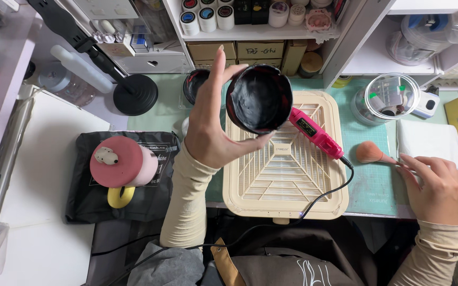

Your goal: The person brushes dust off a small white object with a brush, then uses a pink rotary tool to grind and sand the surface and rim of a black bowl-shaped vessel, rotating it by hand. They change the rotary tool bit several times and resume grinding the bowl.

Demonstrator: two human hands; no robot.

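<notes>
Pink drill (316,133) lies on cream tray (314,204).

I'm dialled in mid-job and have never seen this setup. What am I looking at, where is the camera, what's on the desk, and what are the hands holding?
There is no machine here: these are a person's two bare hands, filmed by one camera worn on the head and looking down at a desk. The left hand holds up a round black jar, its open side facing the camera. The right hand rests on the handle of a soft brush lying on the green mat. Between them lies a beige slatted tray with a pink corded tool across it. A pink cushion stand sits on the left, and shelves run along the back.
</notes>
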